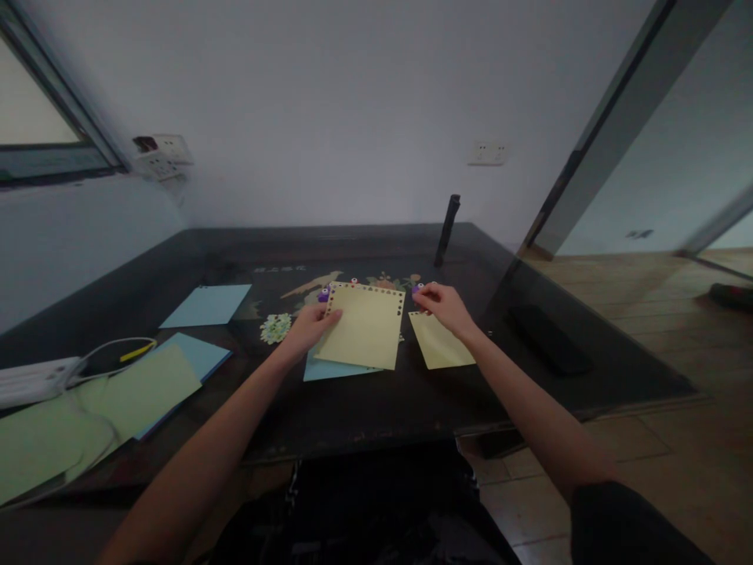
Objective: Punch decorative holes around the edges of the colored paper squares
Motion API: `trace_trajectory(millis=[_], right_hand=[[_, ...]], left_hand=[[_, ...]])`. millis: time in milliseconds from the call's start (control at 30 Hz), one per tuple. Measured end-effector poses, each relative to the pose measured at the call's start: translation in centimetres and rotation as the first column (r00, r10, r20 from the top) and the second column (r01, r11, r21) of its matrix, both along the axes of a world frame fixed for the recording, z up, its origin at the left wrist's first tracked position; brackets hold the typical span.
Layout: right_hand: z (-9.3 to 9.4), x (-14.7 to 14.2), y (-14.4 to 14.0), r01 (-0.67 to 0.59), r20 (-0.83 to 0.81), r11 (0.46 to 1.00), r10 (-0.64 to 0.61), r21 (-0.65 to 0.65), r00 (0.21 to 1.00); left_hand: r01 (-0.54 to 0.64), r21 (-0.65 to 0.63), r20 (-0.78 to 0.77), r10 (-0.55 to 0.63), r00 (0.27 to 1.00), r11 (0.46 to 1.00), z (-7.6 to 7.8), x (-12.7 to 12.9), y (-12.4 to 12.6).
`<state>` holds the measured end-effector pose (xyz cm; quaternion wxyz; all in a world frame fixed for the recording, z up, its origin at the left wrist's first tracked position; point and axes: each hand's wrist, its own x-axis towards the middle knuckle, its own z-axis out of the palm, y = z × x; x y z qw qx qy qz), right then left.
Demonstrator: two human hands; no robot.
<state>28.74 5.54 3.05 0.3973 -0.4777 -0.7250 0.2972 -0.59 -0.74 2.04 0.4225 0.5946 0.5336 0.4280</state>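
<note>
Two hands over a dark table (376, 408). Left hand (311, 326) rests on the left edge of a yellow sheet with punched border (368, 326), fingers curled onto the paper, thumb on top, pinning it. That sheet lies on a blue sheet (329, 369). Right hand (447, 306) half closed at the top of a smaller yellow sheet (441, 341), fingertips at a small purple punch (417, 289); can't tell if it grips it. Another purple punch (323, 295) just beyond the left hand. More blue paper (205, 306) and green paper (141, 388) far left, white power strip (35, 377) at the table's left edge. Black phone (550, 339) right.
</note>
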Motion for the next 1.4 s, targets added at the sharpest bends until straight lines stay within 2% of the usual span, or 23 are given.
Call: trace_trajectory(millis=[67, 133, 300, 933, 1300, 1400], right_hand=[[-0.1, -1.0, -1.5, -0.099, -0.154, 0.986, 0.078, -0.136, 0.985], [-0.4, -1.8, -2.4, -0.142, -0.251, 0.961, 0.081, -0.236, 0.965], [-0.8, -2.3, -3.0, -0.199, -0.347, 0.923, 0.078, -0.329, 0.934], [-0.9, -2.3, -3.5, -0.258, -0.407, 0.873, 0.076, -0.414, 0.91], [-0.2, -1.9, -4.3, -0.464, -0.474, 0.796, 0.259, -0.389, 0.842], [-0.1, -2.0, -4.4, -0.475, -0.485, 0.786, 0.26, -0.396, 0.835]], left_hand=[[-0.007, 0.007, -0.002, 0.007, 1.0, 1.0, 0.0, 0.1, 0.0], [-0.011, 0.008, 0.006, 0.011, 1.0, 1.0, 0.1, 0.2, -0.2], [-0.019, -0.022, 0.044, 0.02, 0.999, 1.0, 0.4, 0.6, -0.5], [-0.005, -0.055, -0.04, 0.002, 0.999, 0.998, 0.5, 0.8, -0.7], [0.03, -0.05, -0.044, -0.033, 0.999, 0.998, 0.1, 0.7, -0.4], [0.042, -0.036, -0.059, -0.044, 0.997, 0.998, 0.1, 0.7, -0.3]])
